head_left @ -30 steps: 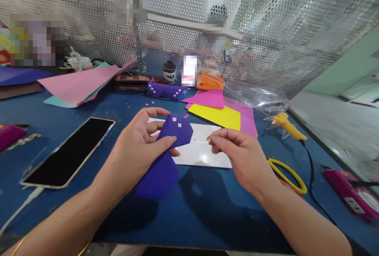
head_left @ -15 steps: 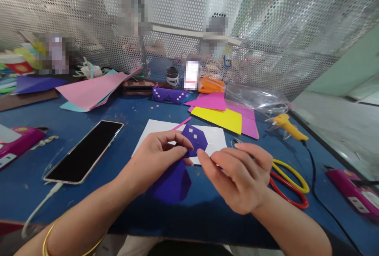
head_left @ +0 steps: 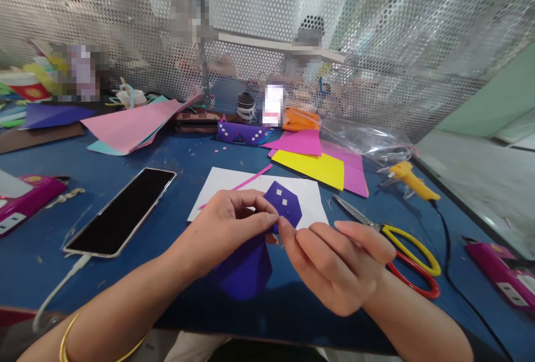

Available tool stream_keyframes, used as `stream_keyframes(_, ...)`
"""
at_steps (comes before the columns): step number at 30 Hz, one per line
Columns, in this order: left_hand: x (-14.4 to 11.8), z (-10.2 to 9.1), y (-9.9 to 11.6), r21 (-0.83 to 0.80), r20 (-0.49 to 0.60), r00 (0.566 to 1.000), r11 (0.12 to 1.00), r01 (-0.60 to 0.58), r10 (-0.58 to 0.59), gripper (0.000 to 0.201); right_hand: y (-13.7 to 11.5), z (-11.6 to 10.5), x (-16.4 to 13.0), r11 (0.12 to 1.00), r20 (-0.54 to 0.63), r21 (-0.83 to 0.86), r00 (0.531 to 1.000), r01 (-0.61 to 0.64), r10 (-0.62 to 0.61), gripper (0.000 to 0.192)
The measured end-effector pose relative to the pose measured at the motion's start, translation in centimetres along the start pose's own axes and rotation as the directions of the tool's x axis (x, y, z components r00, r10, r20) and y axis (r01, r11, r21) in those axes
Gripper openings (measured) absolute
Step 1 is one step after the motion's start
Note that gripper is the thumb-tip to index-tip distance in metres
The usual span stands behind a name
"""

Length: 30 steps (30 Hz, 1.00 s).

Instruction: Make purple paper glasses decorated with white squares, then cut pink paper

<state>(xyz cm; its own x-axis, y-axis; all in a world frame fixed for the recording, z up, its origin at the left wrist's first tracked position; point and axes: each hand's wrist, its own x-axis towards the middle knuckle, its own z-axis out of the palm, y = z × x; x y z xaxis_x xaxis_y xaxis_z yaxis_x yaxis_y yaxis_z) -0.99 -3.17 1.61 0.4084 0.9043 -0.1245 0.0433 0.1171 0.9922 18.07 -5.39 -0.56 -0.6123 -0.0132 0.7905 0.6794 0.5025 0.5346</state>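
- Grip: the left hand (head_left: 228,228) pinches a folded purple paper piece (head_left: 284,206) between thumb and fingers, holding it just above a white sheet (head_left: 217,183). The right hand (head_left: 334,264) meets the same edge with its fingertips (head_left: 284,229) pressed at the pinch; whether a small white square lies under them cannot be told.
- Risk, slippage: the purple piece is thin and held only at one edge, so uneven pressure from the right fingertips could probably crease it or twist it out of the pinch.
- Risk, loose parts: the tiny white squares on the paper's upper face, just beyond the pinch, might lift or shift if brushed.
- Risk, nearby tools: scissors (head_left: 393,239) lie just right of the right hand with blades pointing toward the grip; a glue gun (head_left: 407,178) sits farther right, its cord trailing toward the near edge.
- Surface: a blue table (head_left: 175,150), scuffed, with a phone (head_left: 121,211) left of the grip and pink and yellow sheets beyond it.
- Room: perforated metal screens enclose the table; other people sit behind them.
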Motion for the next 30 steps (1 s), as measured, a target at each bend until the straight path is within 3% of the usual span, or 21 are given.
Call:
stream_keyframes(5, 0.0, 0.0, 0.0, -0.046, 0.032, 0.999, 0.999, 0.02, -0.018, 0.007, 0.6, -0.6, -0.3, 0.993, 0.121, 0.023, 0.986, 0.117, -0.118, 0.02)
stream_keyframes(14, 0.1, -0.2, -0.1, -0.111, 0.06, 0.997, 0.993, 0.049, -0.043, 0.006, 0.8, -0.5, -0.3, 0.994, 0.094, 0.015, 0.989, 0.113, -0.114, 0.018)
stream_keyframes(20, 0.2, -0.3, -0.4, -0.189, 0.06, 0.995, 0.978, 0.084, -0.073, 0.004, 0.8, -0.3, 0.9, 1.0, 0.076, 0.014, 0.997, -0.02, 0.019, 0.019)
stream_keyframes(25, 0.3, -0.4, -0.5, -0.186, 0.019, 0.998, 0.98, 0.066, -0.064, 0.007, 0.5, -0.5, 0.6, 0.989, 0.19, 0.078, 0.975, -0.129, 0.113, 0.006)
stream_keyframes(30, 0.2, -0.2, -0.3, -0.175, 0.008, 0.998, 0.983, 0.058, -0.057, 0.004, 0.4, -0.6, 0.3, 0.965, 0.2, 0.154, 0.964, -0.21, 0.178, 0.014)
